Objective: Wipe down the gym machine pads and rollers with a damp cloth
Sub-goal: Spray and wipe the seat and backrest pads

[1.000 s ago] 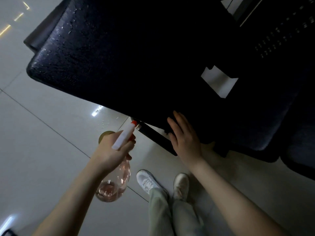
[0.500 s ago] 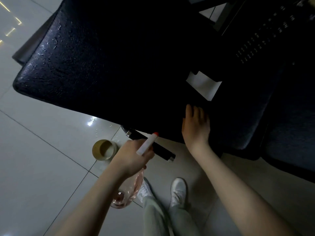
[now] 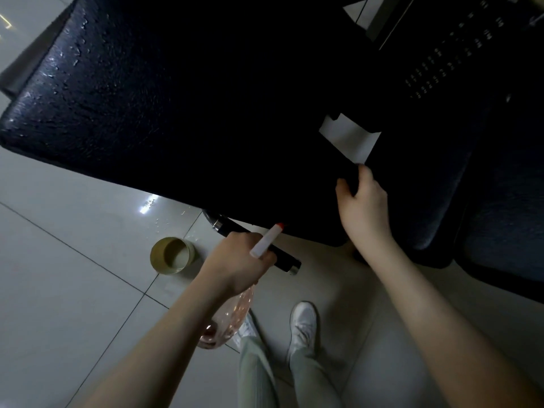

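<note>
Fingers (image 3: 343, 185) of right hand (image 3: 363, 201) curled over near edge of large black machine pad (image 3: 153, 113), thumb up by the pad's corner, pressing on dark upholstery; whether a cloth lies under them cannot be told in the gloom. Left hand (image 3: 238, 263) wrapped tight round neck of clear spray bottle (image 3: 228, 316), fingers pressed together about the trigger, white nozzle with red tip (image 3: 268, 240) angled up toward the pad's underside. Pinkish liquid pooled low in the bottle, hanging below the fist. Droplets glinting across the pad's far left portion, wet sheen catching the light. Black tube with a metal end (image 3: 282, 259) jutting from beneath the pad, just behind the left hand. Small round open container (image 3: 172, 256) standing on pale tiled floor (image 3: 59, 275) left of the bottle, near a scatter of droplets and a bright reflection. White paper-like patch (image 3: 348, 136) showing through a gap beyond the right hand. Second dark padded piece (image 3: 500, 231) at far right, perforated black panel (image 3: 447, 60) above it. Two white shoes (image 3: 303, 322) and light trouser legs (image 3: 312, 375) at bottom centre, planted on the tiles between both bare forearms.
</note>
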A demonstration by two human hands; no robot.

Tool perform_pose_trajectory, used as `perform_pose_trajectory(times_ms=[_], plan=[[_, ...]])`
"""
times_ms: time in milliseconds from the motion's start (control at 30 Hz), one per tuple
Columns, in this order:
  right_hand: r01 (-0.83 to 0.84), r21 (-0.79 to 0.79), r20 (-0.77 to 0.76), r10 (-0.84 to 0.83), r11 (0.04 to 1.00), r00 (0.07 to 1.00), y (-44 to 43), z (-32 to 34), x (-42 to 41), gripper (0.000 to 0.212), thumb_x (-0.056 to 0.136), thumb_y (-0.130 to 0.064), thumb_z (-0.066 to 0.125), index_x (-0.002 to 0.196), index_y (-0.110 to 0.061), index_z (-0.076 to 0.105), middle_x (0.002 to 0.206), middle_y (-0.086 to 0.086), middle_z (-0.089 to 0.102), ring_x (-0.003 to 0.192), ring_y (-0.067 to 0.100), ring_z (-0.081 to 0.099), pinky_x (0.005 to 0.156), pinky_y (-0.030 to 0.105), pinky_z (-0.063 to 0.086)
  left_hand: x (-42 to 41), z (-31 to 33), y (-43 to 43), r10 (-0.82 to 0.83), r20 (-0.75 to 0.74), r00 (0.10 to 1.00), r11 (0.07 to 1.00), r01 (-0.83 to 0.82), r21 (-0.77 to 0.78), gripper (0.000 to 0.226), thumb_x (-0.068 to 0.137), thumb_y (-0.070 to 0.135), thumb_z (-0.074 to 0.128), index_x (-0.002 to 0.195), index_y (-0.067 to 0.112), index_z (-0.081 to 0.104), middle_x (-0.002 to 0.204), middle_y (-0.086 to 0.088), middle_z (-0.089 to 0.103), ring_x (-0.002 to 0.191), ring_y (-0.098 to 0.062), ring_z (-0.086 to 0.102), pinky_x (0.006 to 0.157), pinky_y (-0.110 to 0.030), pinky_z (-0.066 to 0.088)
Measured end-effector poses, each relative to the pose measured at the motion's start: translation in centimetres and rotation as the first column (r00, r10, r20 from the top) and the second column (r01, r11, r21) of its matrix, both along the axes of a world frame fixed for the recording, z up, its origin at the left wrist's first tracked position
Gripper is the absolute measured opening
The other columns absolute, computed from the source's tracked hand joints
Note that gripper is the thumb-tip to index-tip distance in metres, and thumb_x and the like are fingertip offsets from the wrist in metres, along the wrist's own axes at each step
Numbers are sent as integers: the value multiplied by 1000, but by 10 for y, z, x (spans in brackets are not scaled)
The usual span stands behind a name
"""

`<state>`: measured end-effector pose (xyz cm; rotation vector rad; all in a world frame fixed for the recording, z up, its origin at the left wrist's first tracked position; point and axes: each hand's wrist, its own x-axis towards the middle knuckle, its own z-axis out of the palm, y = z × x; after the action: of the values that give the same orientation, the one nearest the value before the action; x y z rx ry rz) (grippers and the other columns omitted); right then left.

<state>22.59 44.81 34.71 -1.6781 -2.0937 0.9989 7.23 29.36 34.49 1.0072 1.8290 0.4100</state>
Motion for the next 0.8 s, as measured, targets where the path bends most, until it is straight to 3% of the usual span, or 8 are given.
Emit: perform_pose_trajectory(times_ms=[100, 167, 267, 333, 500, 633, 733, 800], plan=[[26, 2, -47, -26, 1000, 999, 5, -2, -3, 38, 97, -13, 49, 134, -4, 47, 127, 17, 55, 116, 27, 54, 78, 7, 33, -3, -3, -6, 24, 13, 1000, 1000, -24, 0, 48, 68, 58, 39, 76, 14, 56, 71, -10, 63, 66, -30, 64, 67, -49, 55], [9, 11, -47, -9, 1000, 999, 4, -16, -13, 42, 98, -15, 47, 139, -6, 43, 135, 16, 50, 123, 25, 49, 89, 10, 34, -6, -3, -9, 55, 31, 998, 998, -55, 13, 51, 63, 61, 36, 79, 16, 56, 74, -11, 64, 67, -31, 65, 68, -51, 54], [-72, 36, -24, 73, 997, 997, -15, -41, -32, 47, 100, -21, 41, 146, -16, 31, 149, 11, 32, 136, 24, 33, 106, 31, 36, -11, -4, -15, 86, 31, 996, 995, -87, 37, 56, 63, 59, 37, 86, 13, 59, 77, -10, 66, 66, -30, 65, 66, -51, 54], [-65, 115, -14, 67, 991, 998, -30, -53, -33, 46, 100, -21, 41, 145, -16, 32, 149, 11, 31, 135, 25, 34, 104, 40, 41, -14, -4, -19, 81, 29, 996, 996, -82, 45, 62, 63, 59, 37, 92, 9, 60, 80, -12, 67, 65, -30, 65, 65, -52, 54], [-61, 167, 21, 58, 984, 998, -70, -62, -22, 45, 98, -12, 44, 142, -9, 37, 147, 19, 33, 134, 33, 36, 101, 48, 44, -24, -2, -27, 108, 33, 994, 993, -110, 45, 59, 64, 57, 37, 87, 8, 60, 73, -12, 66, 62, -30, 65, 62, -51, 54], [10, 176, -48, -2, 984, 999, -64, -56, -63, 46, 96, -8, 46, 142, -8, 38, 150, 19, 30, 137, 34, 31, 103, 49, 42, -34, 3, -34, 205, 66, 977, 977, -208, 45, 58, 62, 57, 39, 86, 10, 61, 75, -8, 70, 54, -14, 66, 62, -45, 57], [-143, 282, -43, 161, 949, 986, -62, -48, -93, 44, 95, -14, 44, 139, -9, 43, 148, 19, 33, 136, 35, 32, 106, 42, 38, -38, 3, -41, 235, 77, 969, 968, -240, 71, 50, 68, 54, 43, 84, 10, 60, 75, -8, 69, 52, -10, 65, 60, -38, 58], [-304, 351, 21, 317, 886, 948, -61, -52, -88, 45, 95, -21, 40, 139, -11, 42, 147, 18, 35, 136, 33, 33, 106, 38, 35, -39, 0, -45, 247, 60, 967, 964, -252, 85, 26, 84, 38, 55, 80, 13, 56, 71, -7, 64, 54, -12, 65, 55, -27, 56]])
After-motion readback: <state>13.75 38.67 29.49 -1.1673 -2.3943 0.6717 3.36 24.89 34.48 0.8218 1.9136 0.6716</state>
